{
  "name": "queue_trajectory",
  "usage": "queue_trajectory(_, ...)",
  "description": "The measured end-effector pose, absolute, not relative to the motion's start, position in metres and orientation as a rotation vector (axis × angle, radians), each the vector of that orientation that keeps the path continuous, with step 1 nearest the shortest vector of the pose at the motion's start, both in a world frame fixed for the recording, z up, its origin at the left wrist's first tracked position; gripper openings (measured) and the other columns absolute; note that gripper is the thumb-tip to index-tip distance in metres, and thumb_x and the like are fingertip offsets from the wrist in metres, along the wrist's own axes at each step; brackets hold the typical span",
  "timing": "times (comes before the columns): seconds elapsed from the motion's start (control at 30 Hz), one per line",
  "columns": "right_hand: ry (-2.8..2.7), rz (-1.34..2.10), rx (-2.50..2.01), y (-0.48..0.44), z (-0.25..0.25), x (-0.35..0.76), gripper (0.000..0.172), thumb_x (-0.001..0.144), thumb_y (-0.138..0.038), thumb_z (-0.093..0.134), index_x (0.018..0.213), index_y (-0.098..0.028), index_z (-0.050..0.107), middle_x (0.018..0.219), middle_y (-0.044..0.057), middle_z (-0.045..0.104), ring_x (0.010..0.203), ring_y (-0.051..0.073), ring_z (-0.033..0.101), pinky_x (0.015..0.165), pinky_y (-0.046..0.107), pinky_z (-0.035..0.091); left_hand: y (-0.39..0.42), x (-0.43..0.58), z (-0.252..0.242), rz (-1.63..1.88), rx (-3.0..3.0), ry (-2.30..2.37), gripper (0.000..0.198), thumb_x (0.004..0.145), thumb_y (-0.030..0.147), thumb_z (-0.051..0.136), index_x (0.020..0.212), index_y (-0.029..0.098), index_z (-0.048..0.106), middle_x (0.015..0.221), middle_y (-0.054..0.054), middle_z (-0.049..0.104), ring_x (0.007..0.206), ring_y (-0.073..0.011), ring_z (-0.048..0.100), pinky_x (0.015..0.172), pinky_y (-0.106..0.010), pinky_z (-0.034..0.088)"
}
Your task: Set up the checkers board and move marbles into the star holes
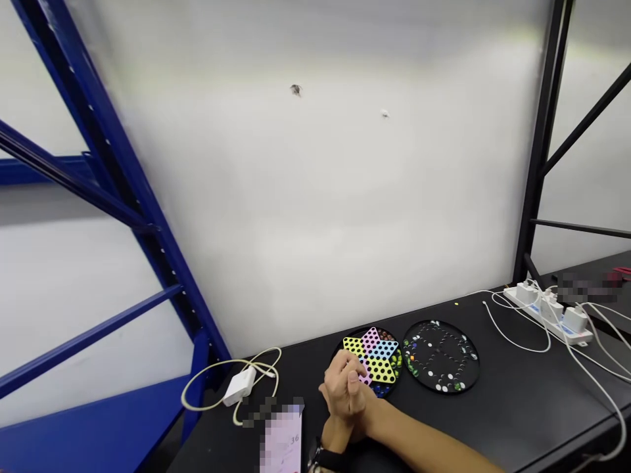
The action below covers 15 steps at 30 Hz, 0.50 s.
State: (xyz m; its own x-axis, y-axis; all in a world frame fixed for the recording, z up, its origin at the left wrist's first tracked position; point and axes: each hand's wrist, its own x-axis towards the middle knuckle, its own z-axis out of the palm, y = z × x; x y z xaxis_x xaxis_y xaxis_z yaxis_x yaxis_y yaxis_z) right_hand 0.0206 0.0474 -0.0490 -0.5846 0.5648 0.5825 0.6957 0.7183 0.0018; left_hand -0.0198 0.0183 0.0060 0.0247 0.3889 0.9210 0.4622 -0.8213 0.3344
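My left hand (344,389), with a black band at the wrist, is raised over the near edge of the table, its fingers curled closed. Whether anything is inside them cannot be made out. My right hand (363,406) is pressed against it from behind, its forearm coming in from the lower right. Most of its fingers are hidden. Just beyond both hands lies a star-shaped Chinese checkers board (382,368) in yellow, pink and blue, partly covered by them. It rests on a round black tray (340,341) with coloured marbles showing around the star.
Right of the star board lies a round black board (441,355) with marbles around its rim. A phone (283,440) and a white charger with cable (240,385) are at left. A power strip (547,312) with trailing cables stands at right. Blue rack posts (162,230) rise at left.
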Motion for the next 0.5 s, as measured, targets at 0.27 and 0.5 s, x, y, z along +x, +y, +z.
queue_trajectory(0.27, -2.105, -0.014, -1.414, 0.047, -0.015, 0.137, 0.033, 0.093, -0.030, 0.047, 0.123, -0.019, 0.053, 0.123, 0.013, 0.056, 0.107, 0.027, 0.052, 0.089, 0.041, 0.042, 0.014, -0.016, 0.003, -1.918, -2.261, -0.927, 0.047, 0.100, 0.028, 0.025, 0.062, 0.020, 0.051, 0.062, -0.002, 0.049, 0.059, -0.0152, 0.049, 0.056, -0.030, 0.038)
queue_trajectory(0.5, -1.969, -0.281, -1.981, 0.068, -0.032, 0.276, 0.024, 0.094, -0.036, 0.046, 0.102, -0.018, 0.060, 0.106, 0.013, 0.060, 0.098, 0.029, 0.054, 0.079, 0.038, 0.039, 0.016, -0.013, -0.003, -1.874, -2.336, -0.948, 0.044, 0.099, 0.027, 0.026, 0.064, 0.020, 0.050, 0.064, -0.002, 0.050, 0.060, -0.0148, 0.049, 0.058, -0.029, 0.036)
